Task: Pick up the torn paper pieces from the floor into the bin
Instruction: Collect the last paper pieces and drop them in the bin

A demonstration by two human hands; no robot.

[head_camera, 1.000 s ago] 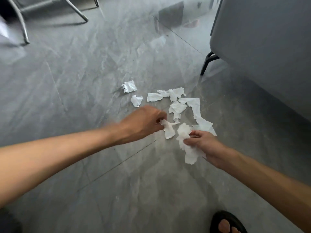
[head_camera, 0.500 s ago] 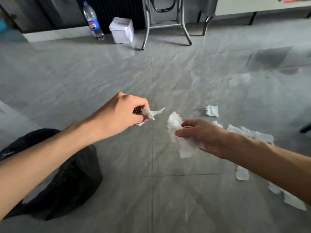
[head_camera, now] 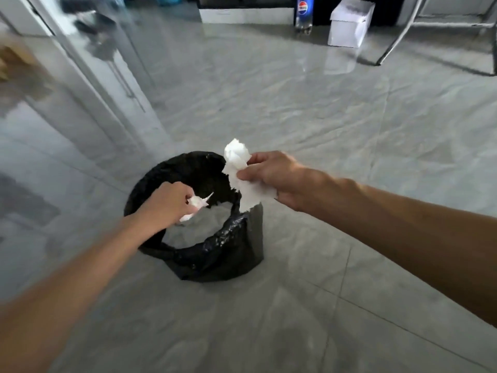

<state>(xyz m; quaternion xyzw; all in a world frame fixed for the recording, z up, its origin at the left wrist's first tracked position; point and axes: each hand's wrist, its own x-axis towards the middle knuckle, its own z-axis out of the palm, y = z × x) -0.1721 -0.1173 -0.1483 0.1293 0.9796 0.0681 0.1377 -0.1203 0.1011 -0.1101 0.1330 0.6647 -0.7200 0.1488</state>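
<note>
Whereas half a second ago both hands hung over bare floor [head_camera: 295, 117] with the bin at the lower left edge of view, the black-lined bin [head_camera: 228, 254] now stands in the middle. The left hand [head_camera: 169, 204] is over its open mouth, fingers curled, pinching the same small torn paper scrap [head_camera: 199, 201]. The right hand [head_camera: 271, 179] is at the bin's right rim, thumb and fingers closed round a bunch of torn paper pieces [head_camera: 238, 160] that sticks up above the fingers and hangs down below them. The loose pieces seen on the floor earlier are out of view. The Pepsi bottle [head_camera: 304, 12] and white box [head_camera: 349, 22] now sit at the upper right.
</note>
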